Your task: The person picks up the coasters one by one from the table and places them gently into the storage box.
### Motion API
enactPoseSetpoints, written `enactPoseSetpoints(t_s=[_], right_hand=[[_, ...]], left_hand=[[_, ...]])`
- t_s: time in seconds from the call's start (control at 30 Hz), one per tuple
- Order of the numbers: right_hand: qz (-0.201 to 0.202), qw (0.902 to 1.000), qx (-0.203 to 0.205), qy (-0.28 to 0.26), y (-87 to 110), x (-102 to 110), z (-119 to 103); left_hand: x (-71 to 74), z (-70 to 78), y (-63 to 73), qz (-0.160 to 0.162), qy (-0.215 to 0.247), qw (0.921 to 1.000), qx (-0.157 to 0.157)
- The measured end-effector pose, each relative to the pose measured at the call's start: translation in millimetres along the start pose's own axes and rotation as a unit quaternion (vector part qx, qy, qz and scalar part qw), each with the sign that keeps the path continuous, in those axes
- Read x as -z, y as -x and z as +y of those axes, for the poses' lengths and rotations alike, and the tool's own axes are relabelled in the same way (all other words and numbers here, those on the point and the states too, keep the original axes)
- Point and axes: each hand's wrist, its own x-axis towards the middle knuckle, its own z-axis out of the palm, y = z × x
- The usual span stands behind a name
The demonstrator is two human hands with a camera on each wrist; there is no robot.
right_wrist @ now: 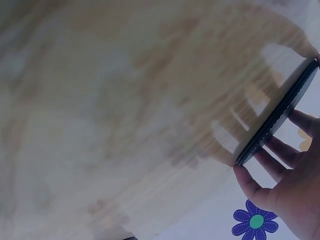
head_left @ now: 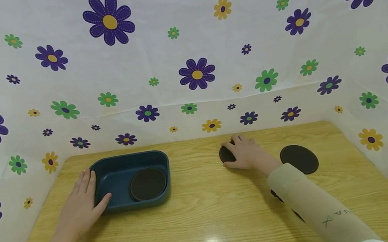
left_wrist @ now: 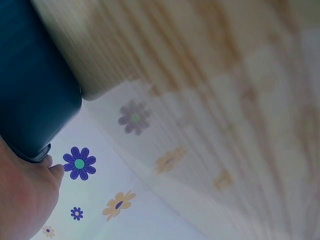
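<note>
A dark blue rectangular tray [head_left: 135,205] stands at the left of the table, with a black round coaster [head_left: 148,184] lying in its right part. My left hand [head_left: 79,202] rests over the tray's left side, fingers extended along the rim and thumb stretched across the front corner. To the right, my right hand [head_left: 243,153] spans a second black coaster [head_left: 226,155], thumb and fingertips at its edge. The right wrist view shows this coaster [right_wrist: 280,112] edge-on at the table, the fingers spread around it. Another black coaster [head_left: 299,159] lies flat beside the right forearm.
The glossy wood-grain table [head_left: 195,219] reaches back to a white flower-print cloth [head_left: 153,59], which also hangs along both sides. Table surface stretches between the tray and the right hand. In the left wrist view, the tray's outer wall [left_wrist: 40,85] fills the upper left.
</note>
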Motion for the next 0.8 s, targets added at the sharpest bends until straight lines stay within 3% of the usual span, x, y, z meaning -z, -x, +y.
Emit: enactPoseSetpoints(t_s=[0.8], right_hand=[[-0.008, 0.9993, -0.019, -0.033, -3.1, 7.5, -6.2]], left_hand=[[2.4, 0.5, -0.1, -0.002, 0.001, 1.0, 0.001]])
